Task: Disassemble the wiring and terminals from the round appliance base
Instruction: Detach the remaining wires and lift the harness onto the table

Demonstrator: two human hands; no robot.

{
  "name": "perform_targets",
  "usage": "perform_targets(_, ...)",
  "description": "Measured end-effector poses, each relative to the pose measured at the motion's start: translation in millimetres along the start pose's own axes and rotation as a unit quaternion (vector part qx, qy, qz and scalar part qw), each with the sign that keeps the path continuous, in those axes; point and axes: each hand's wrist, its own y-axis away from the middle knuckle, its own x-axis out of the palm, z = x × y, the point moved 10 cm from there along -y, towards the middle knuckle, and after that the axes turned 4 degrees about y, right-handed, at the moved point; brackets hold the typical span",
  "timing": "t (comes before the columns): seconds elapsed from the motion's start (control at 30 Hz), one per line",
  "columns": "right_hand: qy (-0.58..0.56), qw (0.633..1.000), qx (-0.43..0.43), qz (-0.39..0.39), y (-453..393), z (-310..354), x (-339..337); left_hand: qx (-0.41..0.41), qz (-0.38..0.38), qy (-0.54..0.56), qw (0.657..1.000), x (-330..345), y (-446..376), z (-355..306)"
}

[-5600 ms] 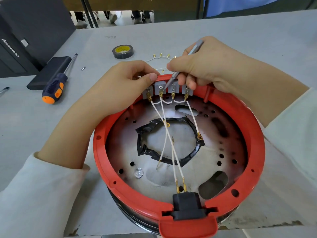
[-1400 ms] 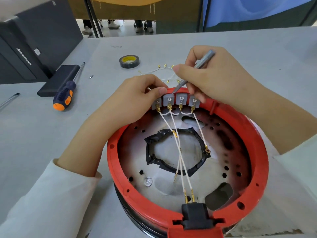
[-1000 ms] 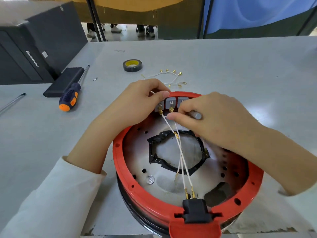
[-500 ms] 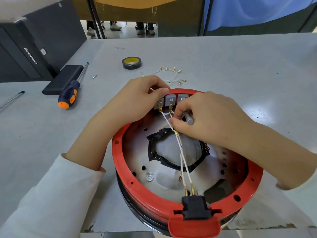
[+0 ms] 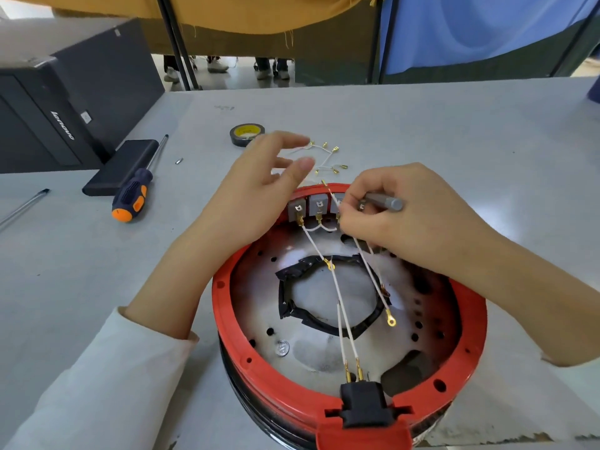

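Observation:
The round appliance base [image 5: 224, 306] with a red rim lies on the grey table, its metal floor facing up. A row of grey terminal blocks [image 5: 316, 206] sits at its far rim. White wires [image 5: 344, 326] with gold lugs run from them to a black plug socket [image 5: 363, 404] at the near rim. My right hand [image 5: 412, 219] pinches one white wire, whose gold end sticks up free of the blocks, and also holds a grey tool [image 5: 386, 202]. My left hand [image 5: 256, 190] hovers above the far rim with fingers spread, holding nothing.
Loose white wires with gold lugs [image 5: 328, 157] lie beyond the base, near a roll of black tape [image 5: 246, 133]. An orange-and-blue screwdriver [image 5: 134, 193] and a black slab [image 5: 121, 167] lie to the left, beside a black computer case [image 5: 58, 105]. A small screw [image 5: 179, 161] lies nearby.
My right hand has pulled one wire's end up off the terminal row. My left hand has let go of the terminal blocks and lifted with fingers spread.

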Motion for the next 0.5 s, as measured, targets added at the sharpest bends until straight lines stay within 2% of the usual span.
perform_targets(0.03, -0.009, 1.000, -0.004, -0.019, -2, 1, -6, 0.012, -0.005, 0.033, 0.999, -2, 2, -6)
perform_targets(0.1, -0.007, 0.999, -0.006, -0.033, -8, 3, -12, 0.015, 0.033, 0.070, 0.997, 5, 5, -13)
perform_targets(0.2, 0.013, 1.000, -0.010, -0.004, -17, 10, -8, 0.010, 0.067, 0.117, 0.991, 14, 8, -16)
perform_targets(0.37, 0.017, 1.000, -0.017, 0.013, -24, 17, 3, -0.026, 0.044, 0.195, 0.979, 9, 5, -6)
perform_targets(0.5, 0.016, 0.999, -0.011, 0.036, -21, 12, 8, -0.040, -0.019, 0.219, 0.975, -5, 1, 4)
